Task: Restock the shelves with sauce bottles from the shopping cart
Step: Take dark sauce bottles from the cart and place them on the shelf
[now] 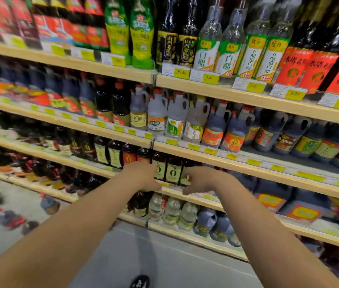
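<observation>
Dark sauce bottles with olive "0" labels (pixel 173 170) stand in a row on the third shelf (pixel 247 173). Both my bare arms reach out to that row. My left hand (pixel 143 175) lies against the left side of the leftmost "0" bottle (pixel 159 166); its fingers are hidden behind the hand. My right hand (pixel 200 179) hovers at the right of the row with its fingers loosely curled, close to a third bottle (pixel 185 177), and nothing is plainly held in it. The shopping cart is out of view.
Shelves of vinegar and soy sauce bottles fill the wall above and below, with yellow price tags (pixel 182 72) on the edges. Jugs (pixel 203 223) line the bottom shelf. Several blurred bottles (pixel 49 204) lie on the grey floor at the left. A shoe (pixel 140 281) shows below.
</observation>
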A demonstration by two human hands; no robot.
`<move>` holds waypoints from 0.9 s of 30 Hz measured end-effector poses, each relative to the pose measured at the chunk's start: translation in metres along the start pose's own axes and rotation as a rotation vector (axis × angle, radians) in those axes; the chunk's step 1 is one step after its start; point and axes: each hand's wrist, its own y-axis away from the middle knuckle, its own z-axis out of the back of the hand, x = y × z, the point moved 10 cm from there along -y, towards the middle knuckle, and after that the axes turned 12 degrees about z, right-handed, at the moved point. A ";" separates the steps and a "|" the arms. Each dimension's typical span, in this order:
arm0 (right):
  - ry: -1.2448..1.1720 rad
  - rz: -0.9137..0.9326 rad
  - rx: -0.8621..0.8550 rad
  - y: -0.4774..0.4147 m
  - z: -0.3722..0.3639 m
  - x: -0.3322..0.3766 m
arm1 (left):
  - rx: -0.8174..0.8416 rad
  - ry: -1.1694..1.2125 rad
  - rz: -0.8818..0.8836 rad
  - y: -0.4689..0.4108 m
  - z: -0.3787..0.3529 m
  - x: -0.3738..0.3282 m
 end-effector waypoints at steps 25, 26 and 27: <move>-0.078 0.555 -0.460 -0.209 0.032 0.483 | -0.670 0.679 0.621 0.171 -0.026 0.534; -0.073 0.568 -0.434 -0.219 0.030 0.499 | -0.663 0.695 0.638 0.174 -0.028 0.550; -0.062 0.580 -0.407 -0.230 0.027 0.514 | -0.654 0.715 0.655 0.176 -0.031 0.565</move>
